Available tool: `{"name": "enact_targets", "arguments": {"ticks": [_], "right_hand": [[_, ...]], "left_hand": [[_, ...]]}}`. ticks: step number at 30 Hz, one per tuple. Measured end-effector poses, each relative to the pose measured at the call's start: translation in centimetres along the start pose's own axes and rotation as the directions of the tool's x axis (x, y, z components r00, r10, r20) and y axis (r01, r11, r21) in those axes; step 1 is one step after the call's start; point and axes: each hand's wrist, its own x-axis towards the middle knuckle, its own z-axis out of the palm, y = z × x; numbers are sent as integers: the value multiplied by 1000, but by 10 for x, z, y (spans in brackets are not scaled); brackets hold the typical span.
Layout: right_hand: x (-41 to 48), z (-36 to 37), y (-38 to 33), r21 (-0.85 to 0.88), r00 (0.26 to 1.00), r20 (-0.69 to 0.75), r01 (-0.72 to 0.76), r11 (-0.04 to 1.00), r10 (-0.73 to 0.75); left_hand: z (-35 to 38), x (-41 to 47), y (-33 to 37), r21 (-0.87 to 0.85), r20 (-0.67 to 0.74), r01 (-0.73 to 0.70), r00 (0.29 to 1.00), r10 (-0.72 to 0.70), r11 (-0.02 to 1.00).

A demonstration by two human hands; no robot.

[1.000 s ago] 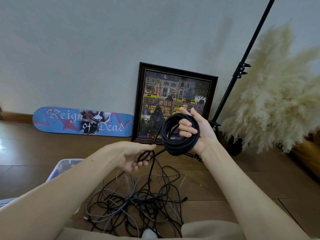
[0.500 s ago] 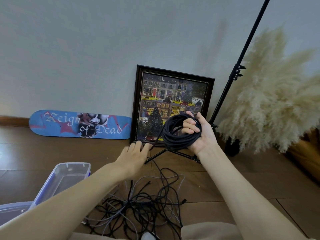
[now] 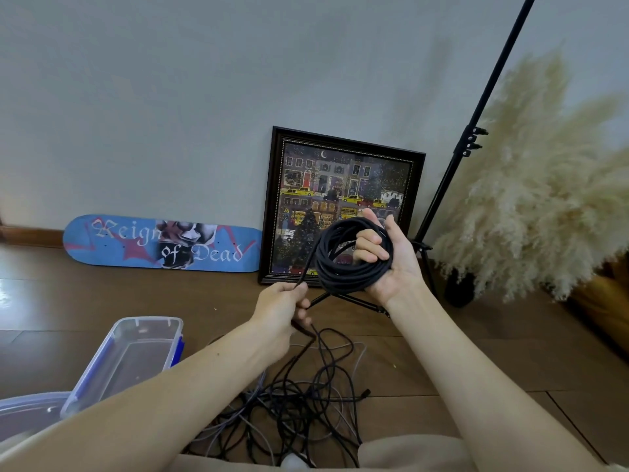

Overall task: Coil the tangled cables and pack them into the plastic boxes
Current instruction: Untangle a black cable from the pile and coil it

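Note:
My right hand (image 3: pixel 388 260) holds up a thick black cable coil (image 3: pixel 343 267), with fingers curled through its loops. The coil's loose tail runs down and left into my left hand (image 3: pixel 284 306), which grips it just below the coil. Under both hands a tangle of black and grey cables (image 3: pixel 299 403) lies on the wooden floor. A clear plastic box (image 3: pixel 136 356) with blue clips stands at the lower left, and a second box's rim (image 3: pixel 30 407) shows at the left edge.
A framed picture (image 3: pixel 340 212) and a blue skateboard deck (image 3: pixel 163 243) lean on the wall. A black stand (image 3: pixel 456 165) rises at right, its legs reaching behind the coil. Pampas grass (image 3: pixel 544 199) fills the right side.
My left hand let go of the tail and opened half a second ago, then closed round the cable again just below the coil. The coil stayed in my right hand.

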Motion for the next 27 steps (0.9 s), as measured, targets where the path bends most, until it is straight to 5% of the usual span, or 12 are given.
{"name": "enact_targets", "arguments": {"ticks": [3,5,8,10,15,22,27], "right_hand": [[-3,4,-2,16,999,-32,38,999,-38],[-4,7,-3,-1,997,-47,67,998,-67],[-4,8,1,-60,995,-46,86,994,-89],[-4,10,5,-150,993,-21,110,983,-114],[-10,16,15,-436,984,110,172,883,-138],[-12,20,31,-726,969,195,248,641,-154],[-14,19,40,-882,897,405,434,181,-177]], "left_hand": [[-2,-2,3,-24,24,28,999,-27,999],[-2,-3,4,204,62,-27,998,15,978],[-2,0,0,649,143,-191,981,128,737],[-1,1,-4,714,180,-219,975,128,665],[4,-4,-2,546,197,-31,976,-92,837],[4,-10,12,350,226,80,960,-167,933],[-1,-6,15,160,234,142,956,-177,977]]}}
